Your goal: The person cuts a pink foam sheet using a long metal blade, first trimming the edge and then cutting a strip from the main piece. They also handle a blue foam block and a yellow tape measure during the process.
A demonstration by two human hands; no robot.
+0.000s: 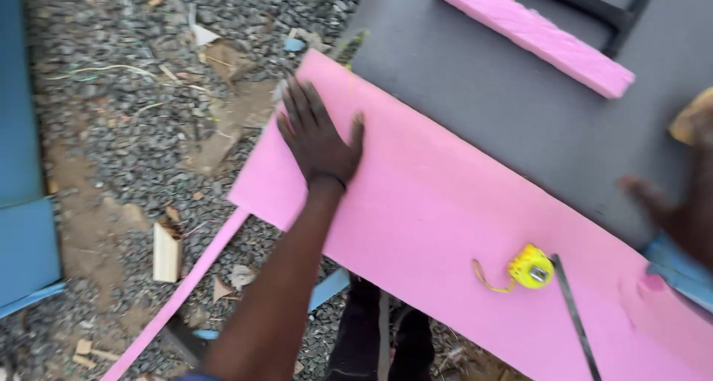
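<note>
Left hand [318, 137] spread flat, holding nothing, pressing pink foam board [445, 225] onto grey counter [520, 106]; board overhangs gravel at 9 o'clock. Right hand [679, 210] blurred at 3 o'clock, grip cannot be told. Yellow tape measure [530, 266] on board. Steadying stage, likely; measuring calls for tape.

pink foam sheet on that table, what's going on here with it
A person has their left hand pressed flat, fingers spread, on a large pink foam sheet that lies across a grey table and hangs over its near edge. Their right hand is blurred at the right edge, so what it is doing cannot be told. A yellow tape measure rests on the sheet beside a thin dark strip. A narrow pink foam strip lies farther back on the table, and the ground below is gravel.
</note>
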